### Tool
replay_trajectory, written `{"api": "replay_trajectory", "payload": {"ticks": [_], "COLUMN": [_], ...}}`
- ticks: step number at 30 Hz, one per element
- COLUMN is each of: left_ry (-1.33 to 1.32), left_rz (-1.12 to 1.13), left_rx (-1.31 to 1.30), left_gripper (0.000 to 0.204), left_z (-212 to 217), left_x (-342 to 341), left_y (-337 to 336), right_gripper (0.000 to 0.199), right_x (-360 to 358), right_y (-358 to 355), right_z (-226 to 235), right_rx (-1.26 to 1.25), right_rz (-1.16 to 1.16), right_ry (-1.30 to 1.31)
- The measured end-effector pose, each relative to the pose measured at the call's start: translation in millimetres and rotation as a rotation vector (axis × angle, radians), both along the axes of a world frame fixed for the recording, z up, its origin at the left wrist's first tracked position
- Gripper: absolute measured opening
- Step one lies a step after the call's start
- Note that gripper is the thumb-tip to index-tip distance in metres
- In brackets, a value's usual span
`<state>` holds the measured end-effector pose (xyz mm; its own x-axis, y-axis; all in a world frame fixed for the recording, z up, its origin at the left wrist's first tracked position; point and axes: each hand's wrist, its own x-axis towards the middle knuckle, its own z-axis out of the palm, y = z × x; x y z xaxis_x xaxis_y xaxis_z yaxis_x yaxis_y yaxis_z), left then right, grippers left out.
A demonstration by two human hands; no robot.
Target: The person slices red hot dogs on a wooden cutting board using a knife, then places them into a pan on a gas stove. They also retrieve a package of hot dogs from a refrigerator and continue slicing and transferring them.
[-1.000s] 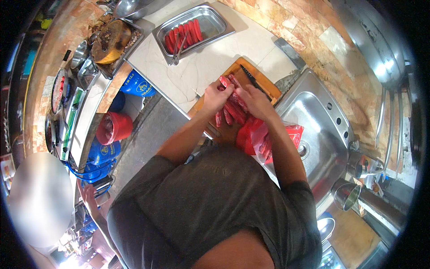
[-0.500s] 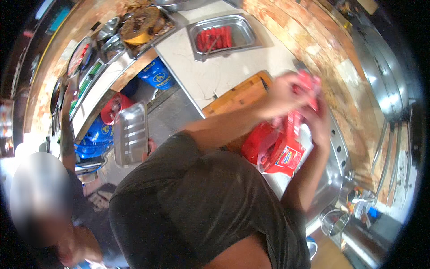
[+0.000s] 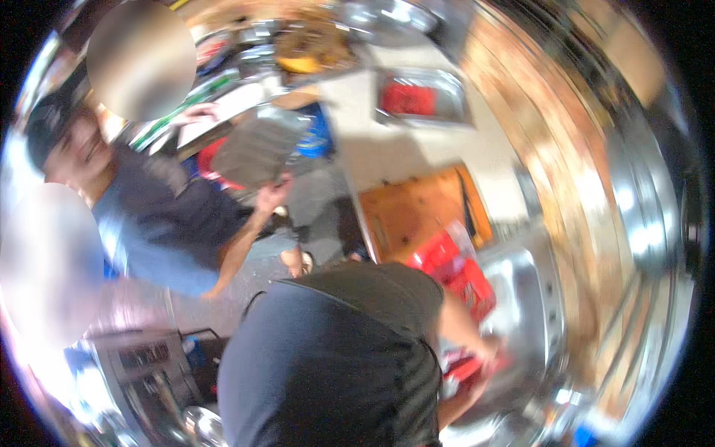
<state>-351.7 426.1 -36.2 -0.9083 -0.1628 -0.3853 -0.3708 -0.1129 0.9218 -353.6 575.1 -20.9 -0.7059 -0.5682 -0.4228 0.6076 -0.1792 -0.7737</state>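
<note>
Both my hands are low at the right over the steel sink point(image 3: 514, 287), smeared by motion. My left hand point(image 3: 485, 350) is closed on a glossy red packet point(image 3: 463, 369). On its other side my right hand point(image 3: 474, 385) also holds the packet, its fingers partly hidden. The packet's contents are too blurred to make out. Beside the sink, a large open red plastic bag point(image 3: 465, 277) lies partly over the wooden cutting board point(image 3: 406, 216). Farther back on the counter stands a steel tray point(image 3: 456, 115) with red sausages point(image 3: 408, 98) in it.
At the left a co-worker point(image 3: 171, 201) holds a rectangular pan point(image 3: 257, 149) near the counter's edge. Behind it is a blue container point(image 3: 316, 134). A wooden wall point(image 3: 555, 171) runs along the right, with large metalware point(image 3: 648, 201) near it.
My hands have come down from above the red bag to the sink, holding the red packet. My view has turned. The co-worker now holds a pan.
</note>
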Motion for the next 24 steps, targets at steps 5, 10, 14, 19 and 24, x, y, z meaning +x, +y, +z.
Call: {"api": "replay_trajectory", "payload": {"ticks": [5, 10, 14, 19, 24], "left_ry": [0.045, -0.078, -0.031, 0.181, 0.135], "left_rz": [-0.216, -0.295, -0.426, -0.355, -0.155], "left_rx": [-0.499, -0.601, -0.509, -0.265, -0.031], "left_gripper": [0.032, 0.041, 0.053, 0.048, 0.049], "left_z": [-67, -91, -1, 43, 36], "left_x": [12, 3, 24, 68, 157], "left_y": [-8, -15, -39, -84, -117], "right_gripper": [0.054, 0.051, 0.05, 0.048, 0.039], "right_x": [12, 8, 7, 7, 6], "right_y": [-10, -25, -17, -20, -12], "right_z": [-32, -41, -54, -59, -82], "right_rx": [0.263, 0.409, 0.481, 0.558, 0.625], "right_rz": [0.046, 0.166, 0.154, 0.193, 0.173], "right_ry": [0.052, 0.12, 0.133, 0.201, 0.302]}}
